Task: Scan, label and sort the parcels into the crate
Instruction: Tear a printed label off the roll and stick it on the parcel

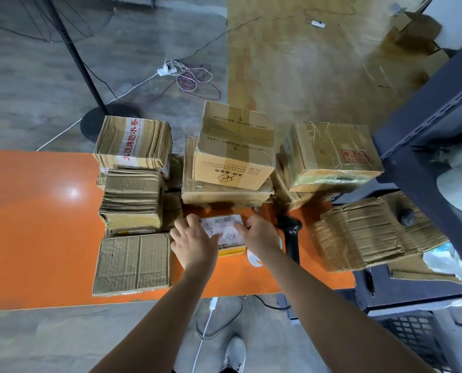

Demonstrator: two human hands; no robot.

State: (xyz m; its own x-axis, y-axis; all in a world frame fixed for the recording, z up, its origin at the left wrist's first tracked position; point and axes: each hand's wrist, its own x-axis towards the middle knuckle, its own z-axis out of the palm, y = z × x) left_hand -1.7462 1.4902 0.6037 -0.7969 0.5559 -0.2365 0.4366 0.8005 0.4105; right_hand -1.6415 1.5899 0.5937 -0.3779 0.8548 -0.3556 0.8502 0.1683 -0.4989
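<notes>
At six o'clock of the stacked brown cardboard boxes point(232, 154), the left grip point(194, 240) pressed flat on a small tan parcel point(223, 224); the right grip point(262, 235) pinched its edge, likely steadying it.

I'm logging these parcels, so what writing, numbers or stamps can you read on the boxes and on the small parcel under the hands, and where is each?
"大明牌防水卷": red, on the white tape of the back left box; first character unsure.
"6": twice on top of the middle box, one upside down; its small print is blurred.
Unreadable: the red stamp on the right box.
Too blurred: the barcode label and handwriting on the small parcel.
</notes>
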